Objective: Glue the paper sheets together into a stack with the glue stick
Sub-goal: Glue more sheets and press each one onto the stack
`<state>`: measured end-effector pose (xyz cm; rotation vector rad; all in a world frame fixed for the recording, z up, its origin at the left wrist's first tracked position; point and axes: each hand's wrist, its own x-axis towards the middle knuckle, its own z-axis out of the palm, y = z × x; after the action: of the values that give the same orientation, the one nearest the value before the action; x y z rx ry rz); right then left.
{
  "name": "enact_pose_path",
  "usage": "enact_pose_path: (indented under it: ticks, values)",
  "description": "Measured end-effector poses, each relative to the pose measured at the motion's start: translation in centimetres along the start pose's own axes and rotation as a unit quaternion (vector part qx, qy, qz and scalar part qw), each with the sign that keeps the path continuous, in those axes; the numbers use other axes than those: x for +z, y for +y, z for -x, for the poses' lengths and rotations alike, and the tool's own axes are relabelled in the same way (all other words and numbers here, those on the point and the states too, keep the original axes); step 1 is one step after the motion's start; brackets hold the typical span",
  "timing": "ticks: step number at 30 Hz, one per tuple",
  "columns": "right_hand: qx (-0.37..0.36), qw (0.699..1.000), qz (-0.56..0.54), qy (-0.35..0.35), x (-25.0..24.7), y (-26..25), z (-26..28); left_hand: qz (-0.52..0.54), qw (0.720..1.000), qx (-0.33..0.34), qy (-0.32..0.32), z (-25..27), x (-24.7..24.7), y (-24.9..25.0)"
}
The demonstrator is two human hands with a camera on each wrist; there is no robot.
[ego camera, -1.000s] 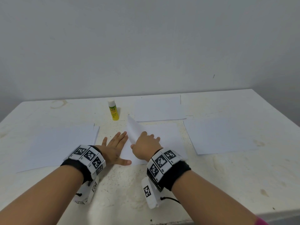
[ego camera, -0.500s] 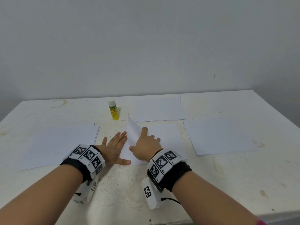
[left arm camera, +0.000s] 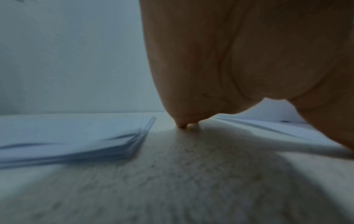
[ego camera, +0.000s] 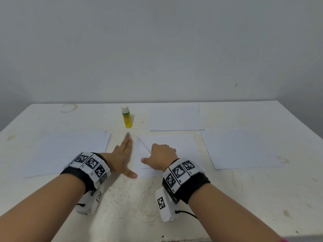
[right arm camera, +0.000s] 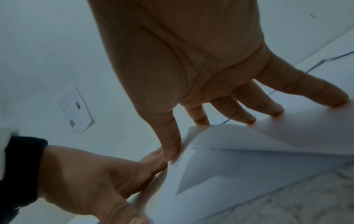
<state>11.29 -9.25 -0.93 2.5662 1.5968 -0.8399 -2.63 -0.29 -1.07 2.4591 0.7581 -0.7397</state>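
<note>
**Both hands down on the middle sheet, glue stick just standing there**

So the person's got both hands on the white surface right now. The left hand is laid out flat, fingers straight and pointing away, thumb sticking out sideways, right along the left edge of the middle sheet. The right hand sits on top of that same sheet, fingers bent down onto it with the tips pressing the paper; from the right wrist view the near-left part of the sheet is curled up off the surface under the thumb. It's not gripping anything as far as I can see, just pushing down.

The glue stick stands upright toward the back, cap on, well apart from both hands. A stack of paper lies to the left, another sheet at the back, one more sheet off to the right.
</note>
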Motion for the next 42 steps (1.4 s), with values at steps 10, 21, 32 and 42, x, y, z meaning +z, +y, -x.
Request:
enact_pose_path:
  ticks: [10, 21, 32, 42]
  values:
    - [0.002, 1.000, 0.002, 0.000, 0.2, -0.1, 0.1, -0.004, 0.999, -0.045, -0.017, 0.7, -0.4, 0.5]
    - [0.020, 0.999, 0.002, -0.033, 1.3, -0.2, -1.0, -0.005, 0.996, -0.087, -0.003, 0.6, 0.0, 0.8]
    - [0.042, 0.997, 0.022, -0.054, 2.0, -0.5, -2.2, -0.047, 0.996, -0.075, -0.014, -0.2, 0.1, 0.1]
    - [0.001, 0.997, 0.063, -0.051, 0.7, -0.3, -0.5, -0.034, 0.996, -0.078, 0.011, -0.3, 0.4, 0.0]
